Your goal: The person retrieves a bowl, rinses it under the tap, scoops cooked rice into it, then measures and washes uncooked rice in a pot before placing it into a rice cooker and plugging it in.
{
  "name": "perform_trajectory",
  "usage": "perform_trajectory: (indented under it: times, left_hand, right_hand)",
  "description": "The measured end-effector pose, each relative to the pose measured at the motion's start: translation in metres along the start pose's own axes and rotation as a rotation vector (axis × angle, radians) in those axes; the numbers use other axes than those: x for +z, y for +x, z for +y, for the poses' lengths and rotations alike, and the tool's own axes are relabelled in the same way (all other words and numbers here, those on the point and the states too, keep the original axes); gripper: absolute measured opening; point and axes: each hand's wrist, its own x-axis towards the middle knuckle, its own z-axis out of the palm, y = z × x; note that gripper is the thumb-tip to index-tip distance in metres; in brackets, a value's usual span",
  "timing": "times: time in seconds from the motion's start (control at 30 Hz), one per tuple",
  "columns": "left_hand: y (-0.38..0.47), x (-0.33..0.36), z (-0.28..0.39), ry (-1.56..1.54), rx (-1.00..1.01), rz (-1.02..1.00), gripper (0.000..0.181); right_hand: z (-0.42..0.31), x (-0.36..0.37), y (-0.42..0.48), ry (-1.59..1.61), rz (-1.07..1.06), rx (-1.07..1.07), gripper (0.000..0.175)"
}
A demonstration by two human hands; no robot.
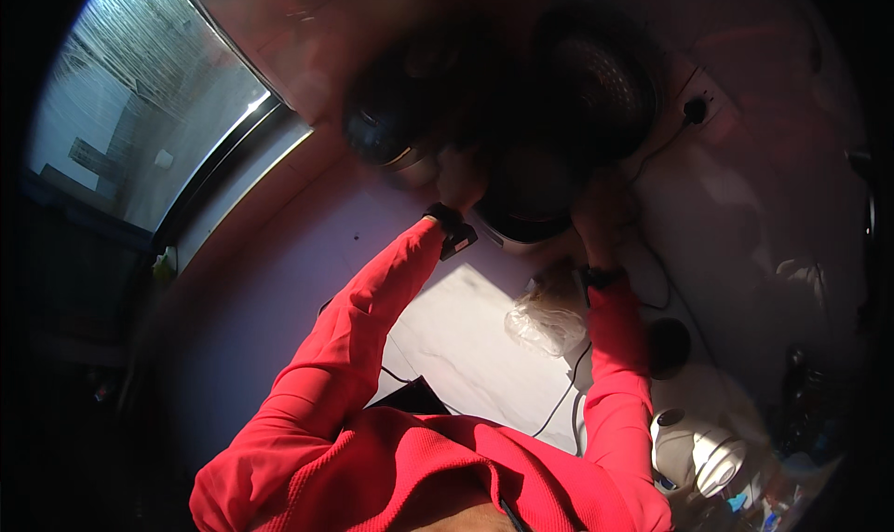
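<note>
Both my hands reach forward into deep shadow, one on each side of a dark rounded container [534, 196], which looks like part of a kitchen appliance. My left hand [462, 175] is at its left edge and my right hand [602, 210] at its right. Fingers and contact points are lost in the dark. Behind the container stands a raised round black part [601, 78] with a dotted inner face, possibly a lid. To the left is a glossy black rounded appliance [380, 130] with a light-coloured strip.
A clear plastic bag [548, 322] lies on the pale marbled surface [464, 315] between my arms. A black plug [695, 110] sits in a wall socket, its cable trailing down. A white appliance [719, 462] stands at lower right. At upper left is a window [140, 113].
</note>
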Motion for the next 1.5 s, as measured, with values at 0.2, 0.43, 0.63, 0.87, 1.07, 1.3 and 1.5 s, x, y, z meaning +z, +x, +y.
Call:
perform_trajectory:
  times: [0.2,0.43,0.63,0.87,1.07,1.3,1.5]
  left_hand:
    - [0.025,-0.005,-0.006,0.111,0.012,-0.203,0.033]
    - [0.014,-0.077,0.046,-0.355,0.052,0.090,0.037]
    - [-0.043,-0.159,0.103,-0.514,0.016,-0.074,0.044]
    - [-0.141,-0.167,0.130,-0.624,0.098,-0.109,0.030]
    - [-0.224,-0.143,0.158,-0.738,0.096,-0.443,0.032]
    - [-0.271,-0.119,0.230,-0.956,0.234,-1.022,0.037]
    - [-0.276,-0.105,0.267,-0.996,0.322,-1.255,0.058]
  right_hand:
    - [0.017,0.030,0.012,0.074,-0.181,0.120,0.041]
    - [-0.008,-0.052,0.030,1.092,-0.411,0.845,0.051]
    - [-0.036,-0.118,0.000,1.371,-0.509,1.066,0.052]
    - [-0.053,-0.233,-0.088,1.050,-0.629,0.940,0.064]
    - [-0.064,-0.347,-0.184,1.356,-0.417,1.385,0.077]
    - [-0.072,-0.454,-0.259,1.142,0.125,1.568,0.076]
    - [-0.060,-0.568,-0.303,1.003,0.250,1.603,0.073]
